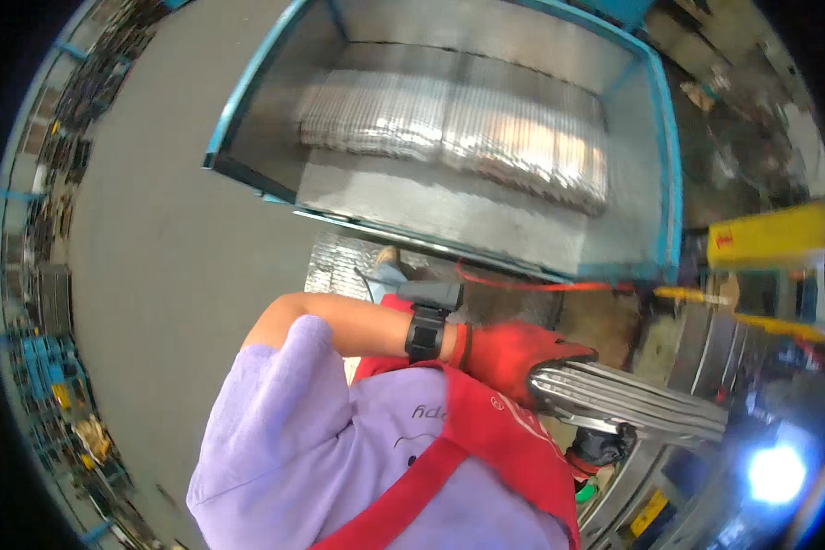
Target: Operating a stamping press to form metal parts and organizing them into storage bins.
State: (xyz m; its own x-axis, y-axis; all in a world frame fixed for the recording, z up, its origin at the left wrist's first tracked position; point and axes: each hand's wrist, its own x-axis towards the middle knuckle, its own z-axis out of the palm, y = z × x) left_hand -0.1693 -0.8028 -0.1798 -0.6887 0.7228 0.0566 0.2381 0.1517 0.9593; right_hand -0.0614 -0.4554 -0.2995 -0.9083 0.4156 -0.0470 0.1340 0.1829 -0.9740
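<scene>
A stack of long, shiny metal strips (642, 401) lies level at the right, close to my body. My left hand (509, 356), in a red glove with dark fingertips, is closed around the stack's near-left end, and its forearm crosses in front of my chest. Below the strips, my right hand (605, 446), in a dark glove with a red cuff, holds them from underneath, its fingers curled. The stack covers part of that hand. On my left wrist sits a black strap with a small box-shaped device (425, 332).
Ahead stands a blue-framed metal bin (674, 183) holding two side-by-side rows of similar metal pieces (449, 119). Machinery with a yellow panel (770, 236) and a bright light (776, 474) stand at the right. Grey floor (174, 211) stretches left toward loaded racks (50, 348).
</scene>
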